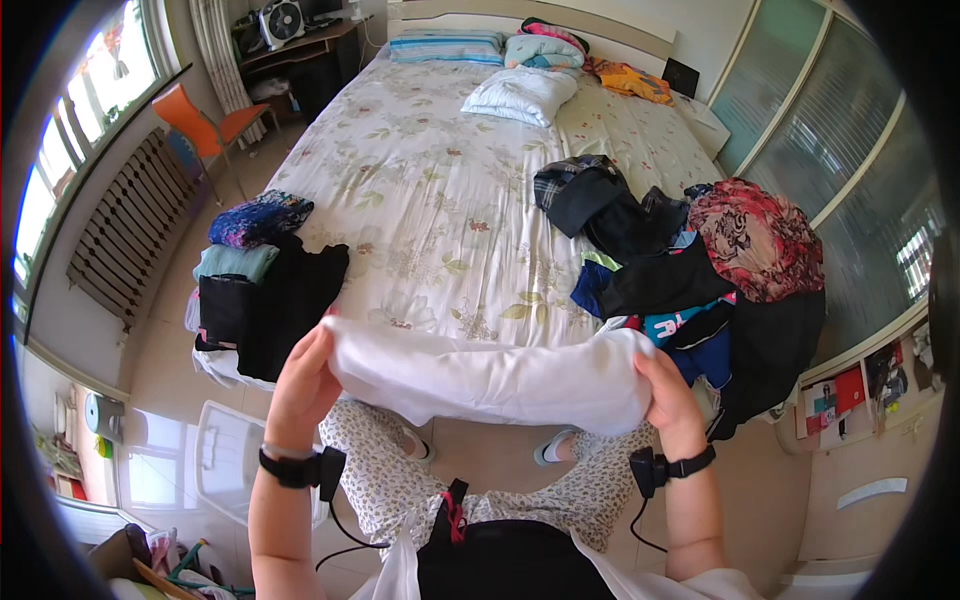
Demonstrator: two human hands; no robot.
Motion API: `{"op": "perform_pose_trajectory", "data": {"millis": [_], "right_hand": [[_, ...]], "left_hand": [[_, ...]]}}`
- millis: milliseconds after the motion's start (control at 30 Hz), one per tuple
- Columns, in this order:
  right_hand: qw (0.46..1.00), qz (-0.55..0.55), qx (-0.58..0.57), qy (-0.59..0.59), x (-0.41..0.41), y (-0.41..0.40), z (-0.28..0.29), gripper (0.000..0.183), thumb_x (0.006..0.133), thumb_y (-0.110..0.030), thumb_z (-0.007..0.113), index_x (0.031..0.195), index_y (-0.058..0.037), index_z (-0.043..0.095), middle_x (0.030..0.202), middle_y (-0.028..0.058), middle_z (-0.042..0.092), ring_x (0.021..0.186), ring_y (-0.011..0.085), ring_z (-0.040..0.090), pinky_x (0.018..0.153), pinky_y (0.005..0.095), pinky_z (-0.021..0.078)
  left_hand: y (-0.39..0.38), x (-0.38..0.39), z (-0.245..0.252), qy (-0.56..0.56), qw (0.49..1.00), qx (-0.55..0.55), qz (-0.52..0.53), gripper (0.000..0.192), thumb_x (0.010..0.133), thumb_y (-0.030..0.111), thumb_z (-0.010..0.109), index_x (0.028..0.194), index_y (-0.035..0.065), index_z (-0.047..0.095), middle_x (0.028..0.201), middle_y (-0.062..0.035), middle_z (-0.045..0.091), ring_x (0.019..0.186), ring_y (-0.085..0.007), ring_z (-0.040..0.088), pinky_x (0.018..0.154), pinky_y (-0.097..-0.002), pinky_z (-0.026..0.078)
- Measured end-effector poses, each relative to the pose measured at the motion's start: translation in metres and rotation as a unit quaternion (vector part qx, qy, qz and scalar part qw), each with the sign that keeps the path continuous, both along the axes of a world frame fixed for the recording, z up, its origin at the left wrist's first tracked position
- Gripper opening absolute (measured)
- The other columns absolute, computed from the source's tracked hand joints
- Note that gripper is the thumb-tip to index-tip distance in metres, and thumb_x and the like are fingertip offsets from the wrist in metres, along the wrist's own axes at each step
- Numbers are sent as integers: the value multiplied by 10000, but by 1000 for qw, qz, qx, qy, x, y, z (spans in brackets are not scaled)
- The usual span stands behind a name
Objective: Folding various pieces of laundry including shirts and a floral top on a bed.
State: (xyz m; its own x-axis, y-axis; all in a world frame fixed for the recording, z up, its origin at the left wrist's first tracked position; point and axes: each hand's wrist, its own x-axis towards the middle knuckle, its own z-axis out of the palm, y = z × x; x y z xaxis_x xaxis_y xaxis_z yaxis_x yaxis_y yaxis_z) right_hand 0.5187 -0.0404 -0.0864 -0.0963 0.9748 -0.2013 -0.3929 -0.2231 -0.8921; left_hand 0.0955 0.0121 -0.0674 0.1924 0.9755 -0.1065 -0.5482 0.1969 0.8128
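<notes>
A folded white cloth [487, 379] is stretched level between my two hands, above my lap at the near edge of the bed. My left hand [307, 371] grips its left end and my right hand [667, 390] grips its right end. Most of my fingertips are hidden behind the fabric. Left of the cloth, on the bed's corner, black garments [289, 307] lie beside a folded light-green cloth [236, 262] and a folded blue patterned cloth [259, 217]. To the right is a loose heap of dark clothes [660, 281], with a red patterned garment [757, 236] on top.
The bed [427, 187] has a floral sheet. A folded white quilt [521, 94] and a blue striped pillow [446, 46] lie towards the headboard. An orange chair [217, 131] stands left of the bed, and a clear plastic bin [225, 457] sits on the floor at lower left.
</notes>
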Motion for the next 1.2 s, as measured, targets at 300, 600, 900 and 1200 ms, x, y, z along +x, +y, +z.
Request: {"op": "perform_pose_trajectory", "data": {"millis": [300,600,900,1200], "right_hand": [[950,-251,183,-14,-12,101,32,233,910,-201,633,1027,-1,609,988,50,634,934,148,589,885,301,443],[945,-253,183,-98,-2,45,-16,391,867,31,544,1248,-2,463,1153,89,562,1100,149,524,995,294,381],[840,-52,101,-531,9,-22,-155,283,792,33,596,1061,-31,658,894,101,618,785,231,609,726,315,488],[693,92,200,-686,21,-29,-101,100,742,-91,701,834,-55,681,916,86,619,973,263,573,827,356,465]], "left_hand": [[98,19,23,159,977,121,79,229,934,96,556,1141,0,567,991,-71,636,909,-148,606,852,-279,468],[54,0,-5,266,947,160,82,275,887,-35,549,1146,10,631,992,0,628,911,-62,550,837,-208,442],[-11,-1,-158,631,737,244,9,394,733,-38,637,1115,57,653,972,-129,625,977,-320,574,873,-382,461],[-29,-19,-163,670,665,320,-77,135,730,36,657,855,57,703,1004,-103,632,982,-309,573,855,-388,483]]}}
